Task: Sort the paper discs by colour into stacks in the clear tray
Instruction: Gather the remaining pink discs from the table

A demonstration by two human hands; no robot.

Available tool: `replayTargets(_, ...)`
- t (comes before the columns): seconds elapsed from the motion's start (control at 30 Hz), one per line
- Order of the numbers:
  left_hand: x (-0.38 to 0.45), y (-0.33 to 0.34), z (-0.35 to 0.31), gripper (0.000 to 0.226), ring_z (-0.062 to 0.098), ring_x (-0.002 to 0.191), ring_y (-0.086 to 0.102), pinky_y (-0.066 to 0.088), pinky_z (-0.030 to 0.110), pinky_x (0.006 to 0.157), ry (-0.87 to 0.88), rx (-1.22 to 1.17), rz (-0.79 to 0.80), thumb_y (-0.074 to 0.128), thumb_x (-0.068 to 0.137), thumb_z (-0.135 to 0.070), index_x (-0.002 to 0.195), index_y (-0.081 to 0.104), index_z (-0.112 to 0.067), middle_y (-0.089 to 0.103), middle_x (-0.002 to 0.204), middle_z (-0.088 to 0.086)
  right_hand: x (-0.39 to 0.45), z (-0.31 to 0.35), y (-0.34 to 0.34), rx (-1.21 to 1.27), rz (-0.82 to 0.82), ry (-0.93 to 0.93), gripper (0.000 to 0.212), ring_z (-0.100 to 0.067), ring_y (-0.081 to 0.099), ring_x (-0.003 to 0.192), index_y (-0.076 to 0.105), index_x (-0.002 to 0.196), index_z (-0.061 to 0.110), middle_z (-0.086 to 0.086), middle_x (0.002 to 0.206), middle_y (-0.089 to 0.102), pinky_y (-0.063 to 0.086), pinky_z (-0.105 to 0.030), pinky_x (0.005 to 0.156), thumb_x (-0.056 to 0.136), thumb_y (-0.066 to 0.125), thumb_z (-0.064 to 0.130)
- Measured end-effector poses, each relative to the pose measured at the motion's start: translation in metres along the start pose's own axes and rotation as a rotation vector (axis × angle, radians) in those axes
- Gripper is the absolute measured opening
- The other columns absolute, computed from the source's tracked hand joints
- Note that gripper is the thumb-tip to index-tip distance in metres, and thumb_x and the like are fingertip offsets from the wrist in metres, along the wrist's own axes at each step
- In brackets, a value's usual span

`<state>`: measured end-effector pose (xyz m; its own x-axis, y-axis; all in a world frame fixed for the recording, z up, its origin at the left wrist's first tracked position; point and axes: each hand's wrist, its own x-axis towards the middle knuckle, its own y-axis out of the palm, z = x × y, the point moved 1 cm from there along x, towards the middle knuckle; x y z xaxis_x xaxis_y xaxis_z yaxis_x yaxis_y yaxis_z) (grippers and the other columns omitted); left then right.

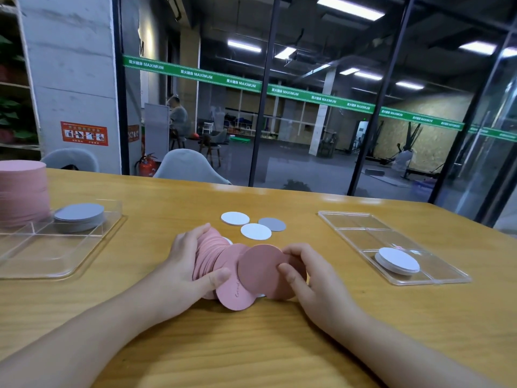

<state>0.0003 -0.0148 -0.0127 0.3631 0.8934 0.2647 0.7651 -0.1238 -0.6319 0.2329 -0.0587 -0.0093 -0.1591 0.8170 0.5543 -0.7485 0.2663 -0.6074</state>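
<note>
A fanned bunch of pink paper discs (pixel 221 259) lies on the table in front of me. My left hand (pixel 187 261) grips the bunch from the left, thumb on its near edge. My right hand (pixel 305 273) pinches the rightmost pink disc (pixel 258 268) by its right edge. Two white discs (pixel 235 218) (pixel 256 231) and one grey disc (pixel 272 224) lie loose just behind. The clear tray (pixel 58 259) on the left holds a tall pink stack (pixel 22 191) and a grey stack (pixel 79 217). A second clear tray (pixel 352 219) on the right holds a white stack (pixel 397 261).
The wooden table (pixel 265 345) runs to a far edge by a glass wall. Two grey chair backs (pixel 190 166) stand behind the table. A concrete pillar and shelves with plants stand at the far left.
</note>
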Motion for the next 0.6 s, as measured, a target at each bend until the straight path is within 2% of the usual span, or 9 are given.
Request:
replayTargets(0.1,0.000,0.000,0.002,0.130,-0.010,0.123,0.021,0.021,0.015,0.099,-0.005,0.008,0.003,0.043,0.034,-0.098,0.143,0.001,-0.043,0.010,0.133,-0.030,0.001,0.004,0.006,-0.002,-0.023,-0.002,0.019,-0.001,0.056,0.089,0.047,0.097,0.037,0.017,0.095,0.058,0.042,-0.012,0.076,0.093,0.051,0.019)
replayTargets(0.17,-0.001,0.001,0.001,0.131,-0.011,0.123,0.022,0.022,0.015,0.099,0.005,0.008,-0.003,0.044,0.028,-0.099,0.141,0.002,-0.046,0.011,0.131,-0.031,0.002,0.008,0.016,0.014,-0.020,-0.046,0.016,-0.001,0.053,0.094,0.045,0.099,0.033,0.015,0.102,0.054,0.042,-0.014,0.081,0.089,0.047,0.021)
replayTargets(0.23,-0.001,0.003,-0.003,0.126,-0.012,0.121,0.024,0.023,0.013,0.097,0.027,0.014,0.000,0.051,0.027,-0.096,0.135,0.003,-0.052,0.014,0.130,-0.031,0.004,0.015,0.028,0.051,0.018,-0.080,0.020,0.006,0.045,0.112,0.043,0.106,0.028,0.017,0.120,0.045,0.036,-0.010,0.094,0.089,0.044,0.018)
replayTargets(0.33,-0.001,0.008,-0.008,0.107,-0.009,0.121,0.029,0.023,0.008,0.094,0.047,0.015,-0.022,0.065,0.042,-0.070,0.131,0.008,-0.053,0.020,0.134,-0.024,0.008,0.023,0.041,0.137,0.114,-0.035,0.040,0.012,0.026,0.130,0.034,0.130,0.027,0.020,0.141,0.030,0.020,-0.008,0.108,0.092,0.040,0.016)
replayTargets(0.4,-0.002,0.009,-0.009,0.101,-0.008,0.119,0.032,0.024,0.008,0.093,0.040,-0.008,-0.043,0.071,0.053,-0.054,0.137,0.014,-0.046,0.023,0.135,-0.021,0.013,0.025,0.045,0.262,0.142,0.054,0.047,0.017,0.029,0.126,0.028,0.139,0.028,0.024,0.139,0.032,0.022,-0.008,0.106,0.095,0.039,0.013)
replayTargets(0.47,-0.002,0.008,-0.010,0.098,-0.005,0.119,0.033,0.025,0.012,0.095,0.022,-0.006,-0.052,0.076,0.063,-0.041,0.141,0.016,-0.040,0.025,0.137,-0.018,0.015,0.025,0.046,0.349,0.119,0.090,0.044,0.019,0.036,0.119,0.034,0.135,0.030,0.028,0.131,0.039,0.027,-0.007,0.101,0.092,0.039,0.019)
replayTargets(0.53,-0.005,0.005,-0.012,0.102,-0.001,0.121,0.035,0.027,0.014,0.097,0.003,-0.016,-0.037,0.075,0.058,-0.044,0.141,0.016,-0.039,0.026,0.138,-0.017,0.016,0.023,0.043,0.256,0.064,0.057,0.040,0.014,0.040,0.118,0.042,0.128,0.030,0.030,0.125,0.044,0.031,-0.010,0.099,0.089,0.038,0.024)
replayTargets(0.6,-0.010,-0.001,-0.014,0.102,0.002,0.122,0.039,0.031,0.017,0.097,-0.023,-0.032,-0.001,0.074,0.056,-0.045,0.141,0.017,-0.042,0.029,0.138,-0.017,0.020,0.015,0.038,0.104,-0.011,0.029,0.031,0.006,0.043,0.116,0.048,0.122,0.026,0.026,0.118,0.048,0.035,-0.016,0.099,0.093,0.042,0.019)
